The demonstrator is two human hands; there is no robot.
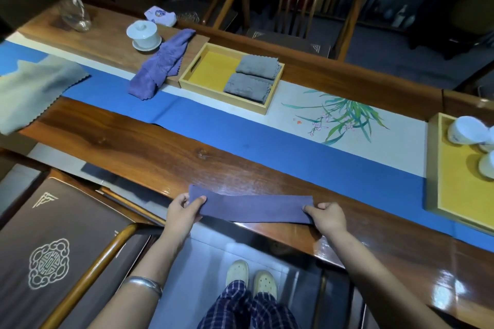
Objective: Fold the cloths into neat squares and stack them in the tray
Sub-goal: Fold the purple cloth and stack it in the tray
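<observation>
Two hands pinch the strip (254, 208) | left hand (181, 212), right hand (330, 218) at its ends | long side runs left-right | tray (263, 107) far ahead

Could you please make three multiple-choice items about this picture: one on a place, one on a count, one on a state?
1. Where does the crumpled purple cloth lie?
A. inside the tray
B. left of the tray, beside the lidded cup
C. on the chair

2. How many folded grey cloths lie in the tray?
A. one
B. two
C. four

3. In what state is the purple cloth between the left hand and the right hand?
A. folded to a long strip, pinched at both ends
B. rolled into a ball
C. spread fully open

Key: 1 B, it drapes off the wooden board near the lidded cup. 2 B, two grey bundles fill the tray's right half. 3 A, each hand holds one end of the strip at the table edge.
</observation>
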